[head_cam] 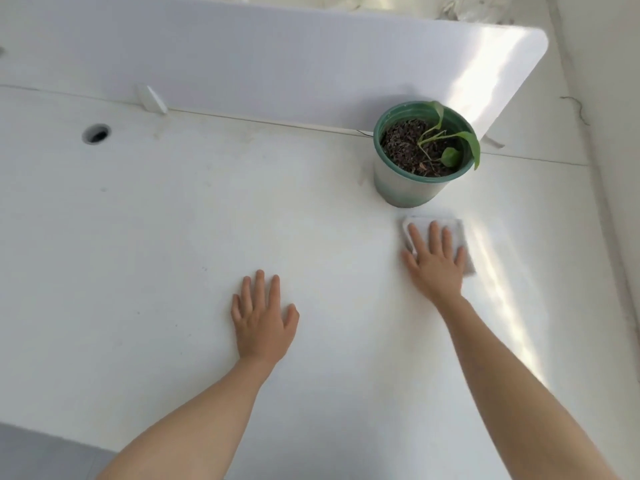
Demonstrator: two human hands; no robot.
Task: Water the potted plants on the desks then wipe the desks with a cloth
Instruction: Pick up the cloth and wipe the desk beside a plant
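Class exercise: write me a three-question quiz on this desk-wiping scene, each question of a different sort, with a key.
1. True or false: the right hand lies flat on the cloth.
2. Where does the pot stand? A) beyond the cloth, near the divider B) under the left hand C) beside the cable hole
3. Fill in: the left hand rests on the bare ____.

Key
1. True.
2. A.
3. desk.
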